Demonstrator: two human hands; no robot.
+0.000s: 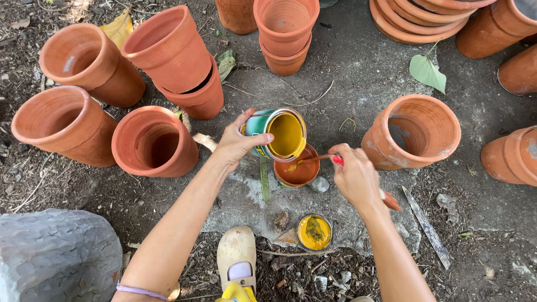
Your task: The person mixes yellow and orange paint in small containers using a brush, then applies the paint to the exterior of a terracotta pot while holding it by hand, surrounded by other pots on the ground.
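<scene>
My left hand (238,142) grips the tilted paint tin (278,134) over the small clay bowl (297,168); my right hand (355,178), at three o'clock, pinches the brush (313,160). Tipped further, I reckon yellow paint could overshoot the bowl onto the ground.

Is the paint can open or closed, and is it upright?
Open and tipped: the paint can shows yellow inside, and its lid lies on the ground.

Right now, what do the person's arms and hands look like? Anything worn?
Both arms are bare, with no sleeves in view. The left hand and right hand wear no gloves, and no rings or watch can be made out. The only thing worn on the arms is a thin lilac band around the left arm, low in the frame. No markings are visible on either arm.
</scene>
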